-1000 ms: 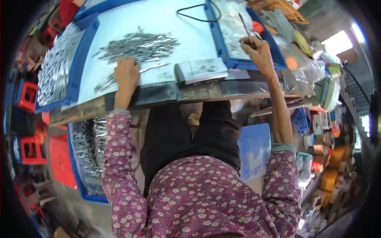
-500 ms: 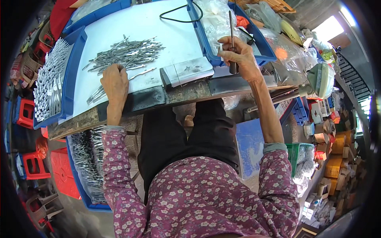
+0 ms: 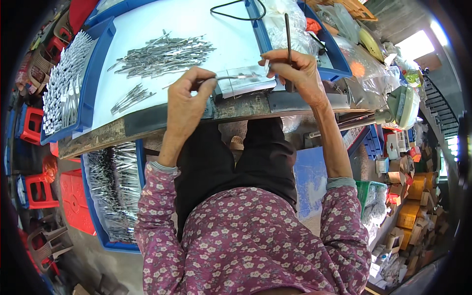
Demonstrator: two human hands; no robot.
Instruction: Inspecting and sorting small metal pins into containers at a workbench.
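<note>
My left hand (image 3: 187,101) pinches one end of a slim metal piece (image 3: 228,77), which points right over a low white-topped block (image 3: 241,89) at the table's front edge. In my right hand (image 3: 304,78) a dark-handled, screwdriver-like tool (image 3: 288,42) stands upright, shaft up. A small white sleeve-like piece (image 3: 266,68) shows between that hand's thumb and forefinger, close to the metal piece's far end. Whether they touch cannot be told. A loose pile of similar slim metal pieces (image 3: 164,55) lies on the white surface, with a smaller bunch (image 3: 132,98) nearer me.
On the left, a blue tray (image 3: 93,81) holds upright pieces with white ends (image 3: 66,73). Another blue tray (image 3: 335,73) with clear plastic bags sits at right. A black cord loop (image 3: 238,18) lies at the back. Below the table, a blue crate (image 3: 105,244) contains more metal pieces.
My left hand has lifted off the table near the bunch and moved right with a slim metal piece, toward my right hand. My right hand keeps its tool and white piece.
</note>
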